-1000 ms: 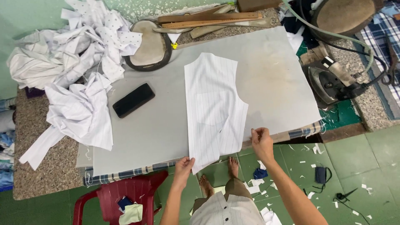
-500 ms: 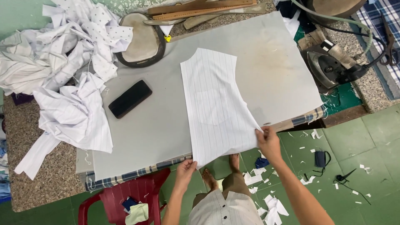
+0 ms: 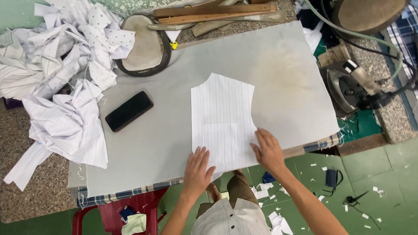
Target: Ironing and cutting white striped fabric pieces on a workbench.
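1. Since the earlier frames, both hands had let go of the panel's lower edge and come to lie flat on it; the panel, then slanted with its corner pinched, sat squarer on the board.
2. Left hand lay palm down on the panel's near left corner, fingers spread and straight, gripping nothing.
3. Right hand lay palm down at the panel's near right edge, fingers open and pointing away from the body, partly on the cloth and partly on the board.
4. That panel was a white, finely striped cut piece with a curved notch on its far right side. It lay flat near the board's middle, its near edge reaching the board's front edge.
5. Left of the panel, well apart from it, a black phone lay slantwise on the board.
6. Further left, a heap of crumpled white cloth spilled over the board's left side onto the speckled counter.
7. Beyond the phone sat a dark-rimmed oval pad, with wooden rulers along the far edge.
8. An iron with its cord stood off the board's right side.
9. Below, a red stool stood on the green floor, which was strewn with white scraps.
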